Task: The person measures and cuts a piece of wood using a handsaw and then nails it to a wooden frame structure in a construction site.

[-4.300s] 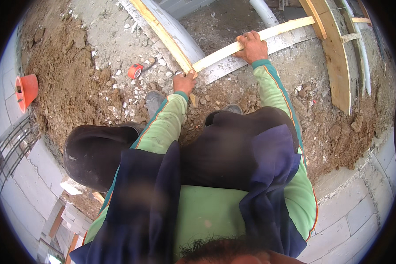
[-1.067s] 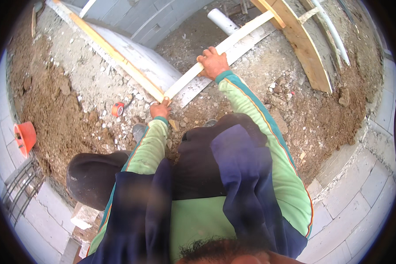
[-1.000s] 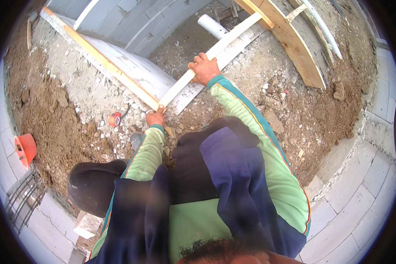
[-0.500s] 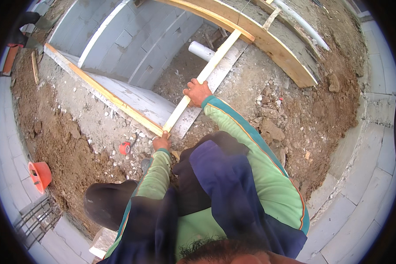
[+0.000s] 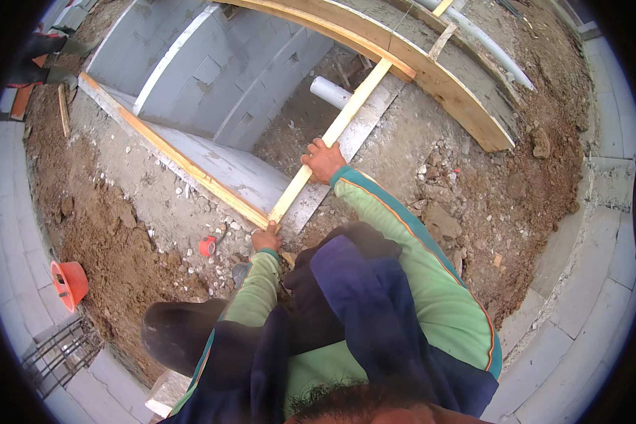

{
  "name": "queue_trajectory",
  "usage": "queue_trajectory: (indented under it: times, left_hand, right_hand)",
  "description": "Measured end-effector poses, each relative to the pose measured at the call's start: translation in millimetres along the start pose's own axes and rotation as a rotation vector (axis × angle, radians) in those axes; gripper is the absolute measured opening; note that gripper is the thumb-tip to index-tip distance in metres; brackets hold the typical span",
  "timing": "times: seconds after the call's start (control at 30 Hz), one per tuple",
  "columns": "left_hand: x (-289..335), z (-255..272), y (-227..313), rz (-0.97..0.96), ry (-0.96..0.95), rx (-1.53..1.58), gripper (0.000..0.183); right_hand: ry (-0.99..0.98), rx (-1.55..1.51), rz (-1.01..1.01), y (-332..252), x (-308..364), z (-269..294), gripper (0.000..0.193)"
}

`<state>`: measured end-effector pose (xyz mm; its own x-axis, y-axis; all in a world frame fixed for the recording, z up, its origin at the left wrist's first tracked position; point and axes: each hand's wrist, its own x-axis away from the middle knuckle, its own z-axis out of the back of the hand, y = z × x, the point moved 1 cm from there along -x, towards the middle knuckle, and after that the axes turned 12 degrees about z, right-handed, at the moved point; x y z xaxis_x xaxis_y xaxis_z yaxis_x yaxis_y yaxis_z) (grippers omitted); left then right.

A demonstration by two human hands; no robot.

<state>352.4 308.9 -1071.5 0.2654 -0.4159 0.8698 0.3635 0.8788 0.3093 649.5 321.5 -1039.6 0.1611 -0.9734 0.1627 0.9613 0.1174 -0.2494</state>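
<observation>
A light wooden batten point(image 5: 352, 109) lies along the top of a low grey block wall point(image 5: 374, 109), running from my knees toward the far boards. My right hand point(image 5: 323, 162) is closed around the batten partway along, fingers over its far side. At the near corner my left hand point(image 5: 266, 239) pinches the batten's near end, where it meets a second batten point(image 5: 184, 164) lying on the left wall's edge. The batten's far end touches a curved wooden board point(image 5: 401, 67). Under my left palm the exact finger contact is partly hidden.
An orange tape measure point(image 5: 207, 246) lies on the gravel beside my left hand. An orange bucket point(image 5: 69, 284) stands at the left, near exposed steel bars point(image 5: 53, 353). A white pipe point(image 5: 330, 92) sticks into the block-walled pit. Another person's legs point(image 5: 49, 60) show at upper left.
The whole view has shifted slightly, so the scene sits a little lower and further right. Both hands keep their hold on the batten, with no clear movement along it.
</observation>
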Motion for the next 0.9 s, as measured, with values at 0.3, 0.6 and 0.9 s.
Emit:
queue_trajectory:
  times: [0.3, 0.6, 0.9]
  left_hand:
    - [-59, 40, -8, -0.118, 0.132, -0.087, 0.048]
    - [-38, 65, -27, -0.146, 0.215, -0.137, 0.056]
    - [-91, 59, -37, -0.126, 0.085, 0.107, 0.048]
  right_hand:
    - [0.02, -0.037, -0.006, -36, -35, -6, 0.059]
    - [0.007, -0.014, 0.003, -77, -34, -27, 0.058]
    - [0.002, -0.008, -0.003, -69, -41, -10, 0.062]
